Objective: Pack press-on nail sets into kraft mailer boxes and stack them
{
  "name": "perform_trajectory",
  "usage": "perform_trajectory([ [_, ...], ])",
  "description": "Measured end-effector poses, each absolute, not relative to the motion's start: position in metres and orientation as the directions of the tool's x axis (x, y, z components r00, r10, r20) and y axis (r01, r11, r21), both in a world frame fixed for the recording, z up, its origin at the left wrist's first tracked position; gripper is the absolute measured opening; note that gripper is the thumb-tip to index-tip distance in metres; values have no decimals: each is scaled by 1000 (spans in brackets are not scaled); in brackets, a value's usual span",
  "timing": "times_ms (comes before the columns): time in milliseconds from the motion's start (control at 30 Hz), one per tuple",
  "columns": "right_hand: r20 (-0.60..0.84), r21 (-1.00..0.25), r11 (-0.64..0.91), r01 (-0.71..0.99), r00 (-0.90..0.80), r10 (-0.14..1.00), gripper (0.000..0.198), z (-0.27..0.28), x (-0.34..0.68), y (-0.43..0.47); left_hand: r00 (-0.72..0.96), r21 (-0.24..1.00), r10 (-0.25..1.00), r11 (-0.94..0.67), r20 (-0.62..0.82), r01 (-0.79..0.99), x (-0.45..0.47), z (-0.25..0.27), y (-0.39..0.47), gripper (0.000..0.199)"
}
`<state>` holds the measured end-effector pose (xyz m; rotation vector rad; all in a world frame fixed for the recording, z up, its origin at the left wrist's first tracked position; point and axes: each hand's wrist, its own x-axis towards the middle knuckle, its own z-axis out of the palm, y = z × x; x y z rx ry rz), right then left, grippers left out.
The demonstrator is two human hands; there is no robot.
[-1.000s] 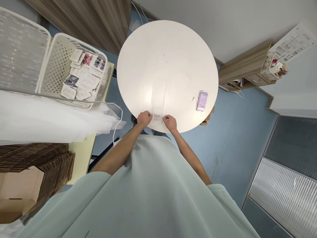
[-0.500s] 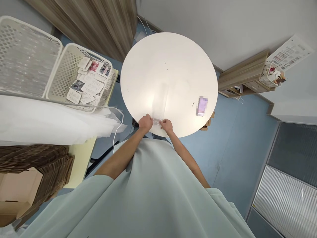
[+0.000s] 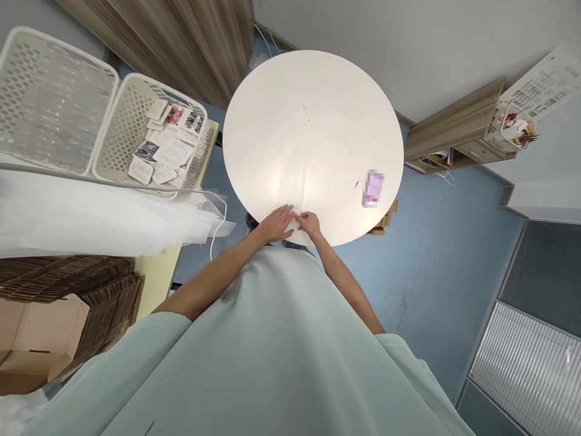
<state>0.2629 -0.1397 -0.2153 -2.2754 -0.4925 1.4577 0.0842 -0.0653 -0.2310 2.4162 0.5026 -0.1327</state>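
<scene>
A thin translucent sheet (image 3: 293, 178) lies on the near part of the round white table (image 3: 313, 85), running away from me. At its near end is a small clear, bumpy plastic piece (image 3: 296, 221), partly hidden by my hands. My left hand (image 3: 276, 224) lies flat over the left side of that piece, its fingers stretched out and thumb apart. My right hand (image 3: 309, 224) pinches the right side of the clear plastic piece between thumb and fingers. Exactly how the sheet and piece join is too small to tell.
A phone-like blurred purple item (image 3: 373, 189) lies at the table's right. On the left stand a basket of cards (image 3: 109, 139), a basket of clear plastic pieces (image 3: 106, 72), white sheeting (image 3: 91, 212) and stacked cardboard boxes (image 3: 104, 309). A wooden cabinet (image 3: 454, 124) stands right.
My left hand has opened from a closed grip and moved right, laying its fingers flat over the clear plastic piece. My right hand keeps its pinch, slightly shifted. The view has tilted a little.
</scene>
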Motion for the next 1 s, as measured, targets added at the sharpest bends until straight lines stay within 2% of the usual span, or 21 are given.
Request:
perform_trajectory([
  [200, -800, -510, -859, 42, 344, 492, 28, -213, 267, -143, 913, 550, 282, -731, -295, 403, 74, -238, -72, 92],
  [333, -823, -489, -872, 31, 314, 473, 20, -209, 267, -146, 892, 518, 307, -731, -331, 444, 74, -238, -77, 79],
  [400, -808, -474, -868, 145, 320, 495, 19, -205, 268, -149, 887, 520, 321, -723, -331, 456, 75, -238, -78, 76],
  [500, -687, -444, -757, 480, 360, 632, 22, -198, 269, -159, 882, 530, 324, -708, -343, 466, 77, -237, -78, 76],
  [567, -568, -434, -593, 678, 305, 764, 41, -195, 269, -166, 876, 542, 320, -692, -362, 477, 77, -236, -76, 75],
  [667, -445, -467, -348, 813, 124, 887, 66, -196, 268, -173, 853, 575, 347, -631, -390, 520, 78, -233, -73, 75],
  [800, -401, -526, -235, 817, 6, 916, 69, -201, 270, -174, 800, 613, 419, -516, -429, 598, 80, -229, -70, 71],
  [1000, -403, -601, -268, 753, 4, 915, 59, -205, 282, -168, 710, 682, 517, -290, -478, 671, 84, -222, -62, 65],
])
